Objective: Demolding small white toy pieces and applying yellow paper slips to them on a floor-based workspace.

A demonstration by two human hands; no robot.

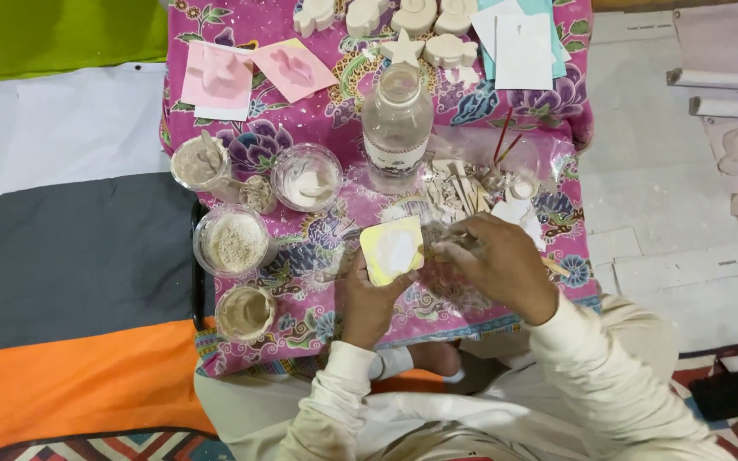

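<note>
overhead, both hands work above a low table covered in a glossy magenta floral cloth [301, 111]. left hand [367, 299] cups a small yellow square mould [392, 249] from below, fingers curled around its near edge; the mould is soft-cornered, tilted slightly, with a pale white patch filling its middle. it sits just above the cloth, near the table's front centre. right hand [497, 265] is closed narrowly, fingertips pinched on something thin at the mould's right edge; what it pinches is too blurred to tell. a crinkled clear plastic sheet [463, 294] lies under and around that hand. left of the hands: a clear round tub of coarse beige powder [232, 242], a smaller cup of tan paste [243, 312], a cup of grey-brown mix with a stick in it [200, 164], and a glass bowl of white powder [307, 177]. a clear plastic bottle [396, 124] with a pale band label around its lower body stands upright behind the mould. beside it, a heap of flat wooden sticks [459, 192]. farther back: matte off-white plaster casts [424, 34], one star-shaped, two pink mould sheets [254, 72], and white and pale blue cards [523, 43] at the back right corner. sleeves are cream, dusty.
</note>
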